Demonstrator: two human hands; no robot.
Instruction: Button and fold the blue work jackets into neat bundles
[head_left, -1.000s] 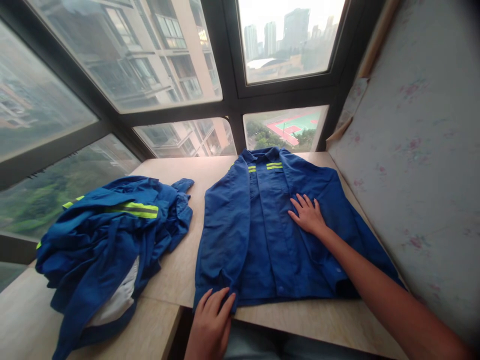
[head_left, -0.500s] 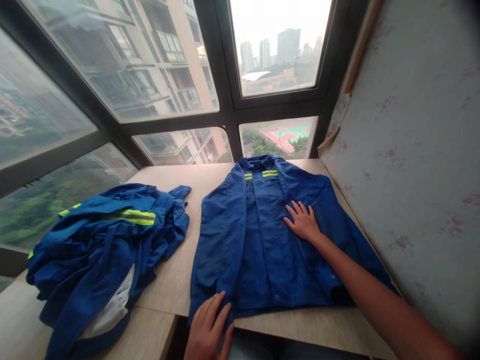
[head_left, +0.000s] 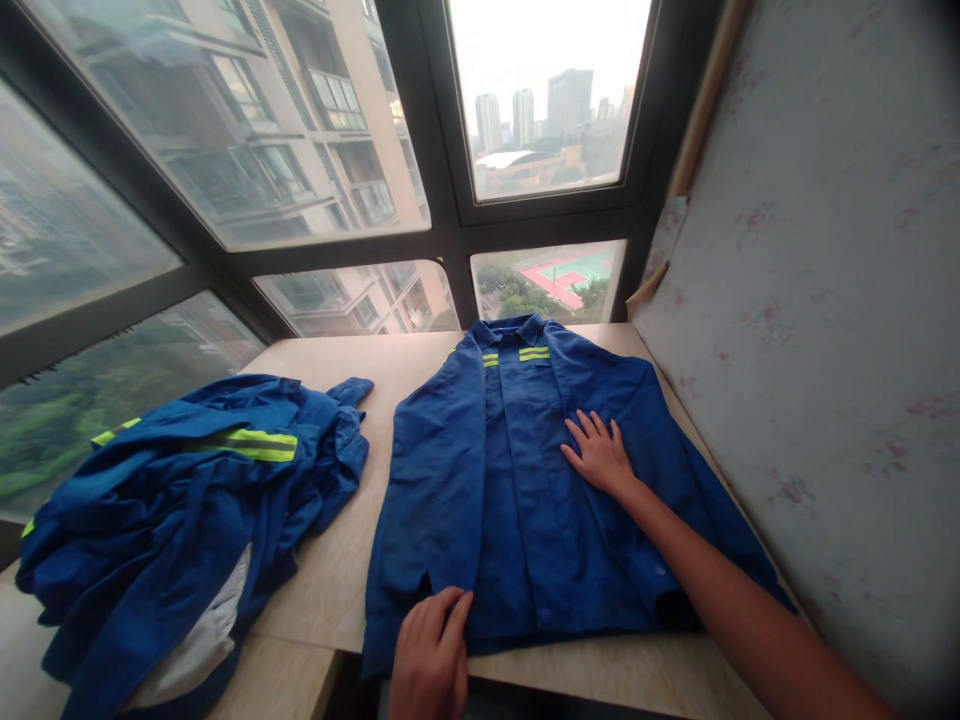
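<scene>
A blue work jacket [head_left: 514,480] with yellow-green reflective strips on its chest lies spread on the sill, collar toward the window. Its sleeves are laid down over the front. At the cuff of the sleeve on the left, my left hand [head_left: 431,645] has its fingers closed, thumb against forefinger, pinching the sleeve edge. My right hand [head_left: 600,452] rests flat with spread fingers on the other sleeve, at about chest height of the jacket.
A crumpled pile of blue clothing [head_left: 195,500] with reflective strips and a white patch lies to the left. Dark window frames [head_left: 450,235] rise behind the pale sill [head_left: 319,600]. A flower-patterned wall [head_left: 810,380] bounds the right side. The sill's front edge drops off near my left hand.
My left hand has gone from loosely spread fingers to a pinch on the sleeve's cuff. The right hand stays flat on the jacket. The view has shifted slightly.
</scene>
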